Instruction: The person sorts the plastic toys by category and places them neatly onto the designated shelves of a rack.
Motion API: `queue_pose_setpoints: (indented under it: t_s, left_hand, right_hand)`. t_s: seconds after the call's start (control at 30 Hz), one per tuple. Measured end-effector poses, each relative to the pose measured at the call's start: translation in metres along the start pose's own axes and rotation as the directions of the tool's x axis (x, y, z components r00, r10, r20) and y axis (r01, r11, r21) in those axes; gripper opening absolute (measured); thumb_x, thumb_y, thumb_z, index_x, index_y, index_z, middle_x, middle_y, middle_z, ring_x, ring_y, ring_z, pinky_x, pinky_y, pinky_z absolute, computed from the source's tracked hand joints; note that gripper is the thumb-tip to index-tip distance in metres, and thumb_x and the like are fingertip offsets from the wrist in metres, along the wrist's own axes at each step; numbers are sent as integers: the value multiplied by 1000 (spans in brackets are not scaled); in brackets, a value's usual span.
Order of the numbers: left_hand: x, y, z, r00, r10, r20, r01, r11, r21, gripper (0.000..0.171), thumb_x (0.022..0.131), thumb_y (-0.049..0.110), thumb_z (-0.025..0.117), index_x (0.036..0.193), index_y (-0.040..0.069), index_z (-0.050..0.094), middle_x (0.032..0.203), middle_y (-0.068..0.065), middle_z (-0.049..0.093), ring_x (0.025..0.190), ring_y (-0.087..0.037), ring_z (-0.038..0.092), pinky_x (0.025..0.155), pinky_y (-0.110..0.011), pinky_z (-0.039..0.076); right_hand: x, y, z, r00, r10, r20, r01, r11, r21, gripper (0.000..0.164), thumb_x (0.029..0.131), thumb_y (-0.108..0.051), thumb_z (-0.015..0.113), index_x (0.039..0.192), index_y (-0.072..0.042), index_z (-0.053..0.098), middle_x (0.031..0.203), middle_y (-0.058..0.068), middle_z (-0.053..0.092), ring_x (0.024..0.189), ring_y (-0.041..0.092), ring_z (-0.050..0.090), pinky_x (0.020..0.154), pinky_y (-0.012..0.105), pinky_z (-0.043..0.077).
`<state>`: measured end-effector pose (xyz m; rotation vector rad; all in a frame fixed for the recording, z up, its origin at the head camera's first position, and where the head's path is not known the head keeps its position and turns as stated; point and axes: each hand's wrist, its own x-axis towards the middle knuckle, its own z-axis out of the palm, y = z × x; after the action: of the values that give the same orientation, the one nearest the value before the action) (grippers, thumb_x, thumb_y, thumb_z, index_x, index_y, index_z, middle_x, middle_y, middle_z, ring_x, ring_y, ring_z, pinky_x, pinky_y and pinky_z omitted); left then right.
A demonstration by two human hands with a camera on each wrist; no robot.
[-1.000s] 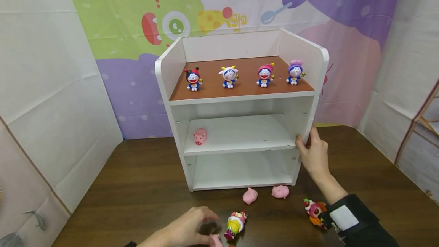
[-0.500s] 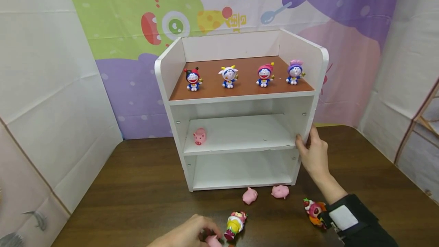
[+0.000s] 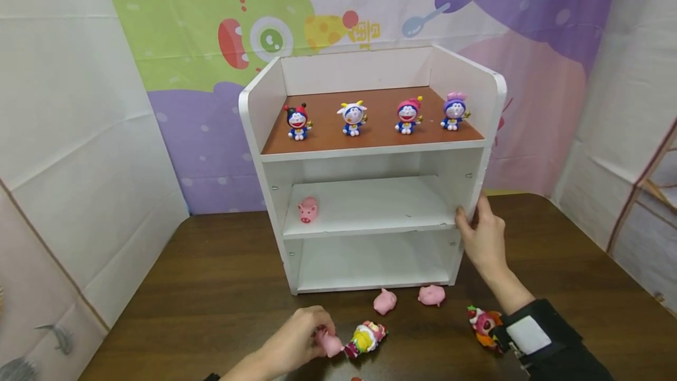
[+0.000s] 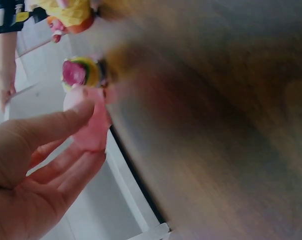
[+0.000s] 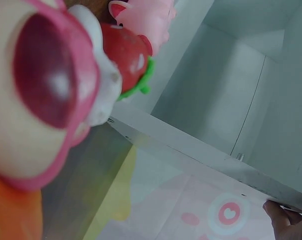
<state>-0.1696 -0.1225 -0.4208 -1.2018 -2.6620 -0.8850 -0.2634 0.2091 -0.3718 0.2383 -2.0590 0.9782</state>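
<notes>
Between the thumb and fingers of the left hand [image 3: 291, 343]: one pink pig [image 3: 329, 343], pinched; contact with the brown table [image 3: 211, 287] unclear. Just right of that hand: one yellow-clad figurine [image 3: 366, 338], lying, foot end close by the held pig. Farther ahead and right: second pig [image 3: 385, 301] and third pig [image 3: 431, 295], before the base of the white shelf unit [image 3: 370, 153]. Well ahead: fourth pig [image 3: 308, 210], on the middle shelf [image 3: 370, 204]; four blue-and-white figurines [image 3: 352, 119], on the brown top [image 3: 328, 145]. Right hand [image 3: 483, 240]: thumb and fingers clamped on the right side panel [image 3: 462, 184]. Near its wrist: one pink-and-orange figurine [image 3: 485, 326], partly covered by the dark sleeve [image 3: 563, 346].
</notes>
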Motion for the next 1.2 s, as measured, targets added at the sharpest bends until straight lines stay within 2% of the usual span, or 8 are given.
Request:
queue_pose_setpoints:
  t_s: [0.13,0.23,0.5,0.67,0.83,1.0,1.13,1.2]
  left_hand:
    - [1,-3,5,997,11,-82,-2,994,106,29,56,-10,72,72,9,57,78,4,52,71,-7,50,60,-14,42]
    - [1,-6,7,995,-3,-96,16,990,142,29,57,-12,69,73,8,56,79,4,49,71,-7,50,60,-15,42]
    - [-2,-12,9,998,-27,-62,36,990,138,34,54,-14,70,71,9,51,77,5,45,68,-6,47,57,-15,40]
    - [-6,-12,6,999,-35,2,35,994,107,34,55,-12,72,69,10,50,75,6,43,66,-5,44,55,-15,37]
    - [-8,-10,-2,997,-33,65,25,992,122,35,56,-8,75,73,11,51,80,6,44,70,-5,45,58,-15,39]
    - [-6,-7,-7,990,31,138,-58,978,203,38,60,4,79,92,10,58,96,5,50,87,-9,51,69,-21,45]
    - [-3,-5,-7,973,107,205,-167,940,299,42,61,9,79,98,10,60,99,4,53,92,-9,52,73,-21,45]
    - [-2,-5,-7,964,123,236,-198,922,331,40,62,8,78,98,11,61,97,5,54,92,-8,52,73,-21,44]
  right_hand:
    - [0,0,0,1000,3,12,-3,1000,6,35,82,0,56,114,6,44,96,31,58,77,42,59,56,51,47]
    - [0,0,1,1000,0,6,0,1000,4,34,82,0,56,114,6,45,95,31,58,76,42,59,55,51,47]
    - [0,0,2,1000,-9,-4,9,1000,3,32,82,-1,56,112,6,46,93,30,59,74,40,59,54,50,47]
    - [0,0,2,1000,-5,5,5,1000,0,34,82,-1,56,113,6,45,96,30,58,75,41,59,55,51,47]
    - [0,0,2,1000,-8,4,8,1000,0,34,82,-1,56,113,6,45,95,30,58,75,41,59,55,51,47]
    - [0,1,1,1000,-13,-12,13,1000,-8,32,81,-1,57,111,6,46,92,30,59,71,39,59,53,50,47]
    - [0,1,1,1000,-15,-15,15,1000,-9,31,81,0,56,110,6,46,92,30,59,71,39,59,52,49,47]
    - [0,1,1,1000,-16,-15,15,1000,-8,31,81,0,56,110,6,46,92,30,59,71,39,59,52,50,47]
